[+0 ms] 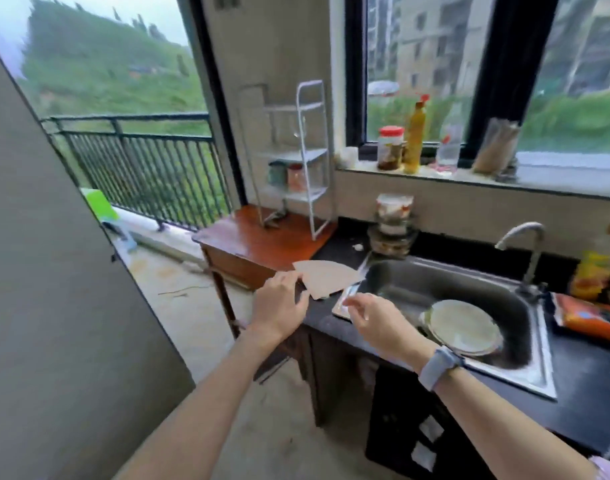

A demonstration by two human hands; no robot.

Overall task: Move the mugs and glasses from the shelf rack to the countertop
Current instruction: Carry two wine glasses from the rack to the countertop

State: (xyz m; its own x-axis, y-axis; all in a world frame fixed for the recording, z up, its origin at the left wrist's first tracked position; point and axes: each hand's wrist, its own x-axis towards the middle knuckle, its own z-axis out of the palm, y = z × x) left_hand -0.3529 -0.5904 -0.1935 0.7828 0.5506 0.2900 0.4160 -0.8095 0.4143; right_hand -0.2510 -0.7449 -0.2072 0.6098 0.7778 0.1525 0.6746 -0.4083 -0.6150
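A white wire shelf rack stands on a small wooden table left of the black countertop. On its lower shelf sit a greenish mug and an orange-tinted glass; a clear stemmed glass seems to stand on the shelf above, blurred. My left hand touches the edge of a fan-shaped piece of cardboard lying on the countertop. My right hand hovers over the sink's left rim, fingers loosely curled, holding nothing that I can make out.
A steel sink holds a round lid. Stacked glass containers stand behind it, next to the tap. Bottles and jars line the windowsill. Snack packets lie at the right. A balcony railing is at the left.
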